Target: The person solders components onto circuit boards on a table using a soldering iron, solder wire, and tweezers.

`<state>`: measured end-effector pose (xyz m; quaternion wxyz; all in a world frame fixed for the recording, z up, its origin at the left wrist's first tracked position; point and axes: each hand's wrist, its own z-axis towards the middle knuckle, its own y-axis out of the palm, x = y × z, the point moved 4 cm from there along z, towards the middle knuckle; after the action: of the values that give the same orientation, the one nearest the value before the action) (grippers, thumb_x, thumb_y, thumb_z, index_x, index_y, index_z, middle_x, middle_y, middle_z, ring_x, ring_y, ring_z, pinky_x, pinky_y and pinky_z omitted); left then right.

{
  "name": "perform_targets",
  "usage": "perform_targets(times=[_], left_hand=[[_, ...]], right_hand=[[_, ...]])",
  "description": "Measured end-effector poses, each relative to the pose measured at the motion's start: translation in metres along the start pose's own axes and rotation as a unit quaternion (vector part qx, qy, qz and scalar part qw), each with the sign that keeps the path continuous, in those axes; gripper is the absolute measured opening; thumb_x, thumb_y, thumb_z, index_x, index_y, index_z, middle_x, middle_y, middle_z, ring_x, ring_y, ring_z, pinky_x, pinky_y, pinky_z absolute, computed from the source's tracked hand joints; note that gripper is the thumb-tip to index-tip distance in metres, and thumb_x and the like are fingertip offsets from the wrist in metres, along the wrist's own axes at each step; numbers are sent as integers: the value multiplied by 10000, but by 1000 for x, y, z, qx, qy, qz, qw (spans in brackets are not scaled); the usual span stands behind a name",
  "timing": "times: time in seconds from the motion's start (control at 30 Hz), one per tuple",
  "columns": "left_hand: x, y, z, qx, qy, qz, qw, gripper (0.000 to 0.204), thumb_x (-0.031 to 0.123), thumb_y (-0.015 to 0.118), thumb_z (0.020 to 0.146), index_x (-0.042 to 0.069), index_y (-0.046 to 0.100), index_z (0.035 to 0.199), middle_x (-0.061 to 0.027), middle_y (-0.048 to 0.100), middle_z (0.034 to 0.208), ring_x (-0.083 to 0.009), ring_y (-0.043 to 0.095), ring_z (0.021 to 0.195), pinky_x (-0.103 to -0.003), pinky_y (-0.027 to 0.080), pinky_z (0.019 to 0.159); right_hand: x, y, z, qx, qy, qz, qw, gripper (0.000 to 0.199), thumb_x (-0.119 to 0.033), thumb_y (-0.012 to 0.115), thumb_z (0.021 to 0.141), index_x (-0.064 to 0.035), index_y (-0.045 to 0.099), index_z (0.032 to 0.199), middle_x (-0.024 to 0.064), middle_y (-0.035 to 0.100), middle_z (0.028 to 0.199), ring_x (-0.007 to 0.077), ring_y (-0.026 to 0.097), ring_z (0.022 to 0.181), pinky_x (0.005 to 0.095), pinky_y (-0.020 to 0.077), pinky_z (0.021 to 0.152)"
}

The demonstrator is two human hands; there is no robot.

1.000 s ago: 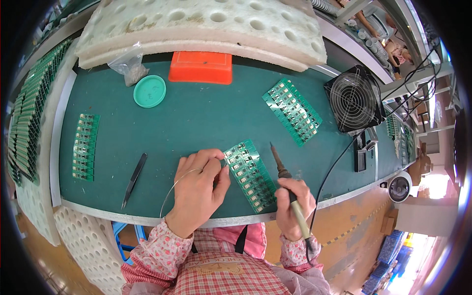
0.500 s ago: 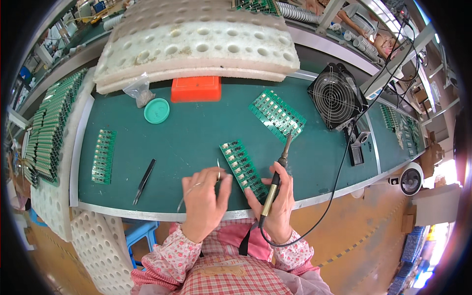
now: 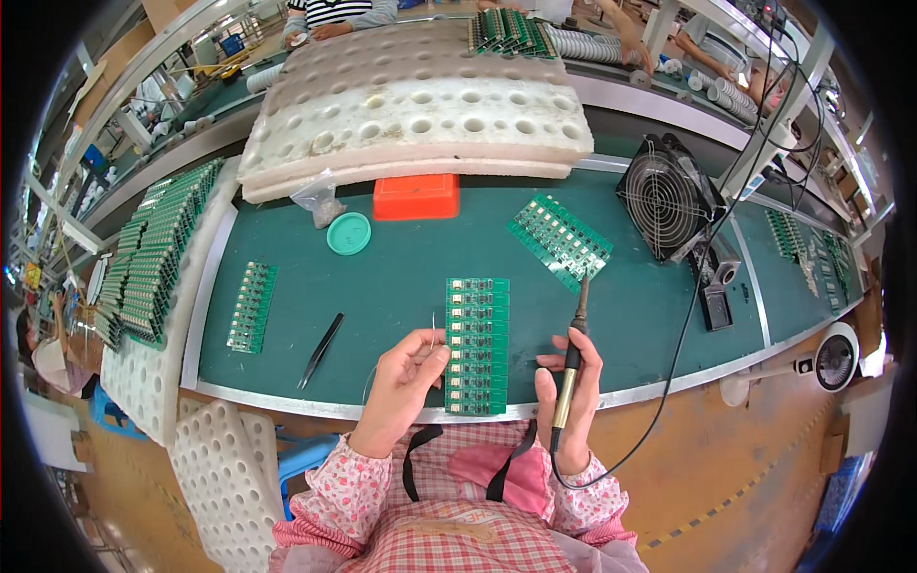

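Note:
My right hand [image 3: 576, 396] is closed round a soldering iron [image 3: 565, 387], its tip pointing away from me and its black cable looping down. A thin solder wire [image 3: 434, 327] sticks up from the pinched fingers of my left hand [image 3: 401, 387]. Those fingers are at the left edge of a green circuit board panel [image 3: 478, 346], which lies nearly upright in view between my hands; whether they press on it I cannot tell. Beyond the iron's tip lies a second circuit board panel [image 3: 561, 241], set at a slant. At the left rests a third panel [image 3: 252, 307], with black tweezers [image 3: 321, 350] beside it.
A black fan [image 3: 664, 199] and an iron stand [image 3: 716, 286] are at the right. At the back are a red box [image 3: 415, 197], a green lid [image 3: 349, 233], a plastic bag [image 3: 320, 198] and white foam blocks [image 3: 420, 124]. Stacked boards [image 3: 162, 253] line the left. Other people sit beyond.
The middle panel has turned from slanted to nearly straight. My right hand has come off its lower end and moved right with the iron. My left hand is now at its left edge.

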<state>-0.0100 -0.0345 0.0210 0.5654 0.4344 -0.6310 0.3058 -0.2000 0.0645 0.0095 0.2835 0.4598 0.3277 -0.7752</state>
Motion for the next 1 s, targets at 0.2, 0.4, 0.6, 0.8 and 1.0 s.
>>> perform_targets(times=[0.2, 0.4, 0.6, 0.8, 1.0], left_hand=[[-3, -7, -7, -17, -18, -51, 998, 290, 172, 557, 1030, -16, 598, 1246, -1, 672, 1002, -65, 587, 854, -245, 472, 757], [-12, -14, -8, -28, -21, -89, 995, 312, 168, 550, 1035, -28, 566, 1277, -16, 672, 1033, -70, 602, 865, -250, 482, 765], [-19, -18, -9, -41, -35, -132, 990, 315, 169, 546, 1042, -33, 551, 1284, -58, 686, 1105, -109, 666, 963, -281, 534, 825], [-21, -20, -9, -38, -32, -145, 988, 303, 160, 538, 1046, -36, 555, 1277, -59, 683, 1112, -103, 660, 964, -278, 529, 842], [-22, -22, -8, -35, -31, -133, 990, 298, 153, 531, 1050, -36, 559, 1277, -48, 685, 1093, -86, 645, 948, -257, 506, 823]], right_hand=[[4, 2, -3, -18, -4, -12, 1000, 509, -204, 618, 988, -14, 424, 1418, 152, 592, 1213, 163, 636, 953, 296, 511, 819], [2, 3, -3, 10, 5, -11, 1000, 465, -129, 647, 942, -16, 482, 1362, 157, 625, 1118, 203, 655, 893, 350, 528, 820], [4, 4, -5, 9, 15, -5, 1000, 439, -162, 638, 958, -24, 493, 1348, 162, 636, 1107, 209, 660, 914, 349, 531, 828], [4, 5, -6, 11, 11, 3, 1000, 409, -223, 616, 990, -19, 512, 1329, 163, 636, 1104, 207, 661, 920, 346, 534, 834], [2, 5, -4, 8, 9, -9, 1000, 397, -213, 603, 996, -10, 514, 1325, 159, 635, 1106, 206, 666, 925, 341, 536, 837]])
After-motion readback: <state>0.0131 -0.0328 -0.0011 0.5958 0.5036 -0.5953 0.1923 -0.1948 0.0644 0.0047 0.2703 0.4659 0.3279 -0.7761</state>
